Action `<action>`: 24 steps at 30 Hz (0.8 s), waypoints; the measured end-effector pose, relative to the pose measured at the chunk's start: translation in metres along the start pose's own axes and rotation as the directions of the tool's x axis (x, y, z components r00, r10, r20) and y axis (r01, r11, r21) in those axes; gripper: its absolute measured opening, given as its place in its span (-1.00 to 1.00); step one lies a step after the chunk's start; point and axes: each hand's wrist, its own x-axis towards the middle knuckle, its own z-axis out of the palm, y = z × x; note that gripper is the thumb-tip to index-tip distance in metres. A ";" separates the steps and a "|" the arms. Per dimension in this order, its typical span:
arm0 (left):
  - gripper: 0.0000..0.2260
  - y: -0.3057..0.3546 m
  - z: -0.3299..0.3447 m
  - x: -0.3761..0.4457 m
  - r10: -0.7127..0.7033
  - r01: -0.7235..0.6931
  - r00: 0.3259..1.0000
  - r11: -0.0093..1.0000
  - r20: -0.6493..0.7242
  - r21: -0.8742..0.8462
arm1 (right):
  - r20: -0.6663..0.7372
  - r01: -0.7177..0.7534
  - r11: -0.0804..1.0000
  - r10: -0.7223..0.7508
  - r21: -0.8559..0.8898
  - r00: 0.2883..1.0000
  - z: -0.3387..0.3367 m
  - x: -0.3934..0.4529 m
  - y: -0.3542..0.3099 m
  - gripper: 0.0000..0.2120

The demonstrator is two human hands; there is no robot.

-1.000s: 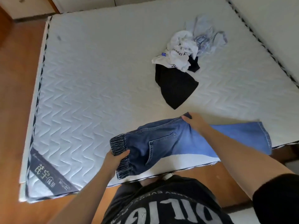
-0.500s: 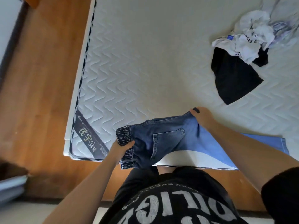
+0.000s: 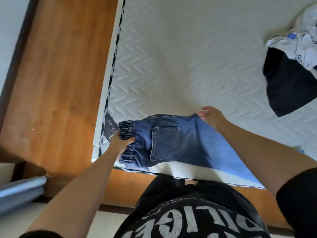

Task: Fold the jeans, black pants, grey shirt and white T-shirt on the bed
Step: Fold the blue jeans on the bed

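Head: right hand point(image 3: 211, 117) released jeans point(image 3: 171, 141).

The white T-shirt point(image 3: 298, 47) and black pants point(image 3: 289, 83) run off the right edge; the right forearm covers the jeans point(image 3: 173, 143) legs.

from my feed, a wooden floor point(image 3: 60, 79) fills the left of the frame, warm orange-brown with a bright patch of light low at centre-left. a pale wall point(image 3: 10, 31) with a dark skirting strip runs along the far left edge. a grey-blue object point(image 3: 18, 191) sits at lower left, too blurred to identify.
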 end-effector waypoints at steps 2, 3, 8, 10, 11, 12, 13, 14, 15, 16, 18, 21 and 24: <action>-0.62 0.000 0.000 0.008 0.036 -0.033 0.998 0.997 -0.049 0.064 | 0.009 -0.030 0.996 0.030 0.088 1.000 0.006 0.000 -0.003 -0.67; -0.60 -0.001 0.001 0.011 0.052 -0.044 0.996 0.994 -0.079 0.101 | 0.017 -0.046 0.993 0.045 0.105 0.999 0.007 0.000 -0.004 -0.66; -0.57 -0.006 0.005 0.016 0.057 -0.021 0.967 0.989 -0.249 0.145 | 0.107 -0.047 0.998 0.051 -0.044 0.993 0.017 -0.007 0.011 -0.65; -0.62 -0.008 0.005 0.016 0.059 -0.017 0.961 0.988 -0.268 0.155 | 0.126 -0.021 0.992 0.036 -0.122 0.991 0.023 -0.014 0.020 -0.64; -0.65 -0.008 0.006 0.016 0.063 -0.017 0.962 0.985 -0.267 0.171 | 0.130 -0.004 0.987 0.025 -0.158 0.991 0.026 -0.017 0.025 -0.62; -0.65 -0.009 0.006 0.015 0.066 -0.019 0.965 0.983 -0.255 0.184 | 0.130 0.016 0.981 0.010 -0.194 0.991 0.028 -0.021 0.030 -0.62; -0.65 -0.008 0.008 0.014 0.074 -0.025 0.970 0.978 -0.230 0.209 | 0.126 0.033 0.973 -0.005 -0.226 0.992 0.030 -0.025 0.036 -0.62; -0.65 -0.008 0.010 0.012 0.092 -0.041 0.977 0.967 -0.195 0.252 | 0.118 0.045 0.966 -0.015 -0.255 0.993 0.032 -0.029 0.042 -0.63; -0.66 -0.007 0.014 0.009 0.114 -0.065 0.982 0.952 -0.151 0.299 | 0.105 0.048 0.959 -0.019 -0.280 0.994 0.033 -0.033 0.047 -0.63; -0.68 -0.006 0.020 0.006 0.133 -0.092 0.986 0.939 -0.104 0.331 | 0.091 0.043 0.952 -0.016 -0.303 0.996 0.034 -0.037 0.053 -0.64; -0.71 -0.001 0.035 -0.001 0.166 -0.152 0.986 0.913 -0.003 0.378 | 0.069 0.022 0.943 0.001 -0.333 0.998 0.031 -0.046 0.067 -0.62; -0.72 0.008 0.067 -0.013 0.235 -0.283 0.959 0.841 0.159 0.462 | 0.032 0.003 0.948 0.007 -0.319 0.999 0.017 -0.062 0.089 -0.57; -0.68 0.020 0.104 -0.026 0.322 -0.436 0.898 0.742 0.300 0.509 | -0.024 -0.006 0.962 0.000 -0.272 1.000 -0.008 -0.075 0.110 -0.54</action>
